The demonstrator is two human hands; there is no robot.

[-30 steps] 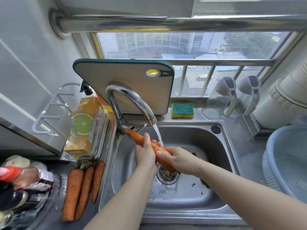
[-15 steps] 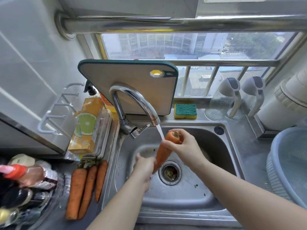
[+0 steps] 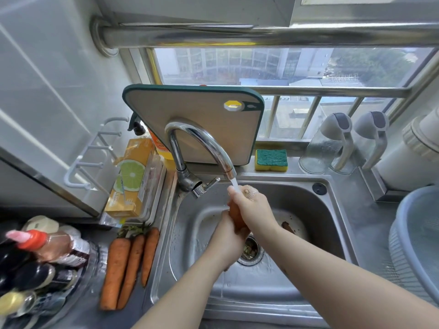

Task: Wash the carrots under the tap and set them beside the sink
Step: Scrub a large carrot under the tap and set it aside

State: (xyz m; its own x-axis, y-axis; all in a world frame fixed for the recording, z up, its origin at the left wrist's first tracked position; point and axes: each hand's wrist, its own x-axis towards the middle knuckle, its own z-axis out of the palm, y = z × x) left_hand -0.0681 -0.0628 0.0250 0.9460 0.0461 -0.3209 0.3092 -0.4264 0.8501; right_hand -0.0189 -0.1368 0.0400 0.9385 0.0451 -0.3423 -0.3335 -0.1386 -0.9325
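Note:
Over the steel sink [image 3: 332, 224] I hold one orange carrot [image 3: 235, 216] nearly upright under the running tap [image 3: 202, 143]. My right hand [image 3: 251, 205] is closed around its top end, where the water lands. My left hand [image 3: 228, 243] grips its lower part above the drain. Most of this carrot is hidden by my fingers. Three more carrots [image 3: 128, 264] with green stubs lie side by side on the counter left of the sink.
A cutting board [image 3: 197, 119] leans behind the tap, with a sponge [image 3: 271, 160] to its right. Sauce bottles [image 3: 35, 257] crowd the lower left. An orange lime-print box [image 3: 130, 176] stands at the back left. Two glass jugs [image 3: 332, 143] and a blue basin [image 3: 418, 236] sit at the right.
The carrot went from lying slanted under the stream to standing nearly upright. My right hand moved up to its top end and my left hand closed on its lower part.

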